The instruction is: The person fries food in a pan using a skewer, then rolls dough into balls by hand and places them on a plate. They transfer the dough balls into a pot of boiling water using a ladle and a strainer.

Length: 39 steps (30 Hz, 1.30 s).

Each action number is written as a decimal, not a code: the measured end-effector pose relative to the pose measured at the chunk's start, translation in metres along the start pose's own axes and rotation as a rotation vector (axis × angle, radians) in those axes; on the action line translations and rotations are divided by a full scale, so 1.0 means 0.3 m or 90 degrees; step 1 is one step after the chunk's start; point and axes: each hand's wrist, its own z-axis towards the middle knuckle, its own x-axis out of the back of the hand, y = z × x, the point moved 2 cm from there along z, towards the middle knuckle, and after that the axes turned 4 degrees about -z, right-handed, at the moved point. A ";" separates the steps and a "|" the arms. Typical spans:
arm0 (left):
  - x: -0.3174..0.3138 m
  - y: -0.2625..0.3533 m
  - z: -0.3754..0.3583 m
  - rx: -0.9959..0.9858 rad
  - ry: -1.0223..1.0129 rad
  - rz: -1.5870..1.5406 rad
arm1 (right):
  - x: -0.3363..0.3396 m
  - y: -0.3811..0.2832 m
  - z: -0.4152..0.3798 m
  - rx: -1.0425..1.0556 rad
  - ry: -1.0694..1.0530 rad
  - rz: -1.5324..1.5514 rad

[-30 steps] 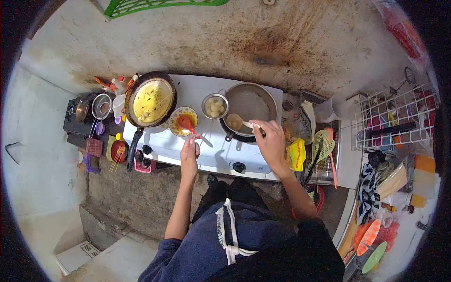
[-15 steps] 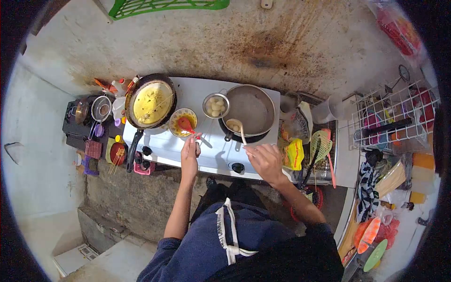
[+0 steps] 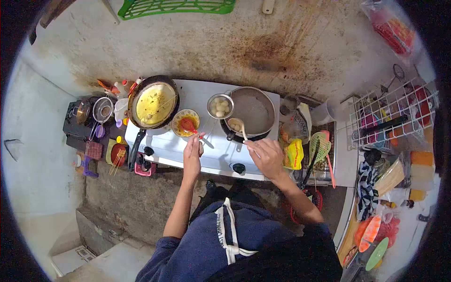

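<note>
My left hand [image 3: 192, 151] is closed around the handle of a red spoon [image 3: 189, 124], whose bowl rests in a patterned bowl [image 3: 179, 118] of orange-yellow liquid. In my right hand [image 3: 266, 157] is the handle of a light-coloured ladle [image 3: 236, 125]; pale round pieces lie in it, at the lower left rim of a pan of cloudy liquid [image 3: 256, 111]. A metal strainer [image 3: 220, 106] with several pale balls sits at that pan's left edge. To the left, a black frying pan [image 3: 154, 102] holds a yellow layer with a thin stick across it.
The pans stand on a white stove [image 3: 197, 162]. At its right are a yellow packet [image 3: 293, 154], a green slotted turner [image 3: 320, 147] and a wire rack [image 3: 394, 115]. At the left lie a small sieve [image 3: 103, 110] and skewers on a red dish [image 3: 118, 155].
The view has shifted slightly. Both hands keep nearly the same places, still holding the red spoon and the ladle, with the ladle still at the pan's rim.
</note>
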 end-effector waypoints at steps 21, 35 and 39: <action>-0.007 -0.074 -0.043 -0.036 -0.079 0.026 | 0.206 0.107 0.058 -0.431 0.231 0.196; -0.049 -0.070 -0.040 0.012 -0.131 0.001 | 0.149 -0.040 -0.035 0.041 0.186 -0.178; -0.053 -0.061 -0.037 0.010 -0.168 0.002 | 0.152 -0.036 -0.074 -0.008 0.183 -0.185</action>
